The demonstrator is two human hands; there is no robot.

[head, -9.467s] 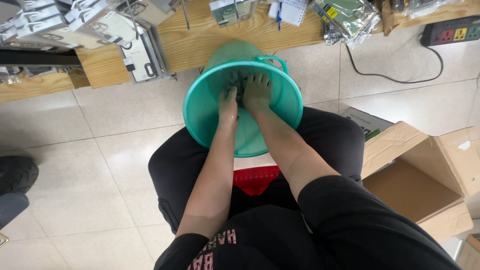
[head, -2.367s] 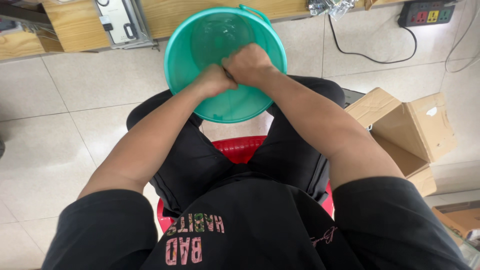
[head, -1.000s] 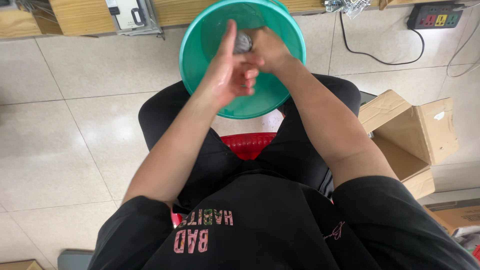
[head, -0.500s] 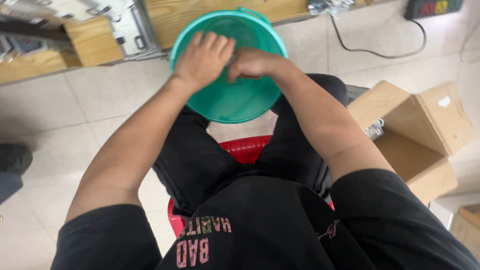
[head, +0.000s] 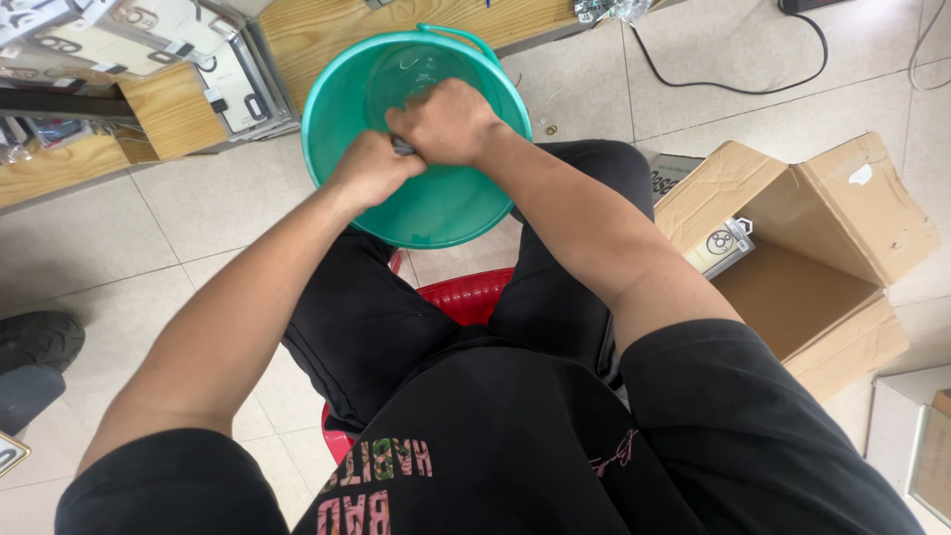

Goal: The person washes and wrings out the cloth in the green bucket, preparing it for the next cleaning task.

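Open brown carton [head: 822,248] sits on the tiled floor [head: 149,238] at the person's right, flaps spread; a small white-labelled pack [head: 721,246] leans against its inner left wall, upright and slightly tilted. Top left: flat white cards w/ black markings [head: 213,74] stand in a row against a wooden shelf [head: 163,114], more of same further left, partly cut off. Black cable [head: 733,84] runs across floor at top right. Clear plastic bags [head: 604,10] at top edge, contents too small to tell. White box [head: 916,446] at lower right corner, only partly in view. Green bucket [head: 466,213] w/ handle stands on floor between the knees, in front of a red stool [head: 471,295]. Both hands are inside the bucket mouth, touching each other. Left hand [head: 371,168] is closed in a fist; right hand [head: 446,121] is closed too, just above and beside it. A small grey item [head: 401,147] shows between the two fists, gripped by both; its kind can't be made out. Dark shoe [head: 40,342] of another person at left edge.
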